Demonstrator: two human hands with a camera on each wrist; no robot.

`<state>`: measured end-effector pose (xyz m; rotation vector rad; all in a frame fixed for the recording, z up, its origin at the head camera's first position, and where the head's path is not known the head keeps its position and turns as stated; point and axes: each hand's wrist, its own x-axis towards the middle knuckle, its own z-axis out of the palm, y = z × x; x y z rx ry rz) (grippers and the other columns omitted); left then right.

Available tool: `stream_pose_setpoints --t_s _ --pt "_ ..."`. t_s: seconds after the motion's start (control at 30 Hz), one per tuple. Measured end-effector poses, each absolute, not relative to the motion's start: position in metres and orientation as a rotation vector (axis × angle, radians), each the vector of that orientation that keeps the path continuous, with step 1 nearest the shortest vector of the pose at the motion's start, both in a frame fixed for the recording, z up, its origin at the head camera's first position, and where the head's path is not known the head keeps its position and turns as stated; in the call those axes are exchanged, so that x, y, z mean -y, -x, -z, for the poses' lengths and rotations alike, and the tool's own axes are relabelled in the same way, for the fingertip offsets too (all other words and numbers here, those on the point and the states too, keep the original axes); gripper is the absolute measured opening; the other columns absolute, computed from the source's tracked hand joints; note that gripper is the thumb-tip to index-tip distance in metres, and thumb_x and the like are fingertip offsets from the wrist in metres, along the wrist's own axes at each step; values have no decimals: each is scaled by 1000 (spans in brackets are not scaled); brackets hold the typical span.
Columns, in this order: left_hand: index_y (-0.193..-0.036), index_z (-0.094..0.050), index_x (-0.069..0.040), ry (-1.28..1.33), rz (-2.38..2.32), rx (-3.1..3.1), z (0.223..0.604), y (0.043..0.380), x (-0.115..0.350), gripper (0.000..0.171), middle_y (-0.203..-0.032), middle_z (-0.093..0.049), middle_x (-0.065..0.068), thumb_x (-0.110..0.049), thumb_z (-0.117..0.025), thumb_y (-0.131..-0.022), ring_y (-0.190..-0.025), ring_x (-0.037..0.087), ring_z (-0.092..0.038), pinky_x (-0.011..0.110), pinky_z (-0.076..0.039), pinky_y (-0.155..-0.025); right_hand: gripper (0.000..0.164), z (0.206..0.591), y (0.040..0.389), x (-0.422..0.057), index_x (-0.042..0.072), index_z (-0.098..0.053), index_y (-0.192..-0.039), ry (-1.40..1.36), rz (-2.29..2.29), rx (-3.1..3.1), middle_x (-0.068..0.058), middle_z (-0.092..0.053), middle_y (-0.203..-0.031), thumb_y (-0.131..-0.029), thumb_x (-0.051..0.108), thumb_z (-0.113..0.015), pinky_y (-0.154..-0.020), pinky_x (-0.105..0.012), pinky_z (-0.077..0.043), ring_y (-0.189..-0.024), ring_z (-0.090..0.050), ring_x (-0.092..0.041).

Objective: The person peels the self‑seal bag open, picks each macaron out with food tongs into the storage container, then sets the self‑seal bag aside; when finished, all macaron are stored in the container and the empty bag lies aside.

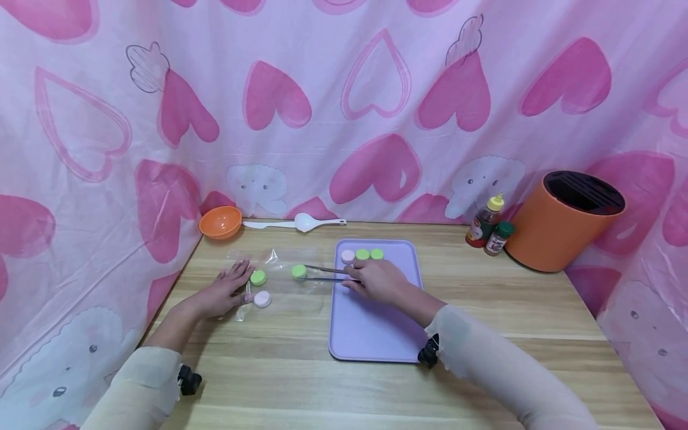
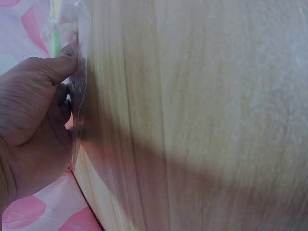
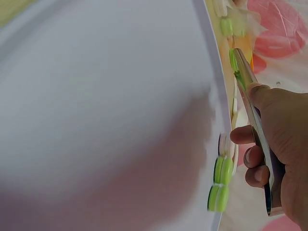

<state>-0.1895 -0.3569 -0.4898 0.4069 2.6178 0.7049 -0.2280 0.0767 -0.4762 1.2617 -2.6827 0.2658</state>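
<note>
My right hand (image 1: 378,279) grips metal tongs (image 3: 255,110), whose tips pinch a green macaron (image 1: 299,272) above the clear plastic bag (image 1: 279,285). The tongs reach leftward past the edge of a purple tray (image 1: 371,334). Along the tray's far end sit a pale pink macaron (image 1: 347,257) and two green macarons (image 1: 369,254). With fingers spread, my left hand (image 1: 228,289) rests on the left end of the bag. Beside its fingers lie another green macaron (image 1: 258,278) and a pale pink macaron (image 1: 262,299), on or in the bag; which one I cannot tell.
An orange bowl (image 1: 220,223) stands at the back left, beside a white knife (image 1: 269,224) and a white ladle (image 1: 306,223). At the back right are a yellow-capped bottle (image 1: 485,222), a green-capped jar (image 1: 499,239) and an orange knife block (image 1: 561,224). A patterned curtain (image 1: 301,143) hangs behind.
</note>
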Motion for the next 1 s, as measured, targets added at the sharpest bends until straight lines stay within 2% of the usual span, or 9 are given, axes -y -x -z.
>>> stream_pose_setpoints --t_s 0.13,0.27,0.4,0.53,0.83,1.0 --pt "-175 -21 0 -420 -721 -2617 490 189 358 84 -183 -1 31 -37 -64 -112 -170 56 6 77 5 -135 26 474 226 -86 15 -77 -110 -1237 -271 2664 1 -74 -98 -109 40 -72 -58 -40 -58 -66 -62 -16" --pt "-174 -21 2 -457 -761 -2617 492 188 361 86 -183 -1 32 -38 -65 -111 -169 56 6 77 6 -134 24 475 224 -96 14 -77 -107 -1235 -257 2615 1 -72 -93 -107 38 -76 -56 -37 -56 -64 -62 -16" --pt "-173 -21 4 -472 -797 -2616 495 189 363 88 -182 -1 34 -37 -67 -110 -168 58 7 79 7 -132 27 477 223 -107 15 -82 -114 -1219 -223 2597 3 -70 -90 -106 39 -77 -54 -35 -55 -62 -62 -14" --pt "-173 -21 3 -450 -763 -2627 494 189 361 87 -182 -2 34 -38 -66 -111 -169 58 5 79 5 -133 32 479 222 -117 14 -84 -122 -1190 -227 2618 4 -72 -91 -106 40 -77 -58 -35 -58 -65 -62 -11" --pt "-173 -23 3 -433 -724 -2636 491 188 358 84 -182 -3 33 -35 -66 -112 -169 58 3 79 2 -133 38 476 215 -142 13 -83 -130 -1121 -228 2700 2 -77 -97 -105 41 -77 -63 -34 -60 -68 -61 -9" --pt "-173 -22 3 -431 -718 -2639 491 188 358 85 -183 -3 33 -35 -66 -112 -169 58 4 78 3 -134 37 475 211 -155 13 -82 -131 -1080 -227 2753 1 -76 -97 -104 39 -79 -60 -28 -55 -65 -55 -8"
